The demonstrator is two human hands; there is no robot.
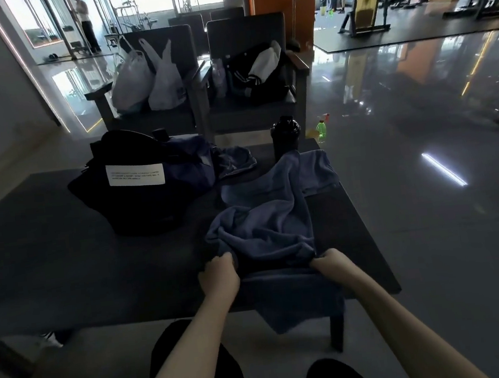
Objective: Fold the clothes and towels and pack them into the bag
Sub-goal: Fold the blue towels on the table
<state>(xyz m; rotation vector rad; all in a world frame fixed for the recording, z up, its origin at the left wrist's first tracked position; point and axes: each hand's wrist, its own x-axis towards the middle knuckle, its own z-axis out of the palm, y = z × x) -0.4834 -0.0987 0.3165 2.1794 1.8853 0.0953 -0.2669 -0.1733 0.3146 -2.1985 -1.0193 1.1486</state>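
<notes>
Your left hand [219, 276] and right hand [331, 261] each clutch a bunched fold of the blue towel [264, 227] at the near edge of the desk [66, 269]. A flap hangs off that edge between your forearms.

Risk: the hanging flap's weight may drag the cloth to the floor if either grip slackens. The middle is heaped, so a fold made now likely comes out crooked.

Risk: the towel's far end lies just beside the dark bottle [286, 137]. A sharp pull towards you could snag and topple it.

Hidden: your fingertips are buried in the cloth. It is unclear whether the paler far-right patch is the same towel.

The black bag [151, 205] sits at far left. Its opening is lost in dim light, and the blue garment [234, 162] beside it may be in or merely against it.
</notes>
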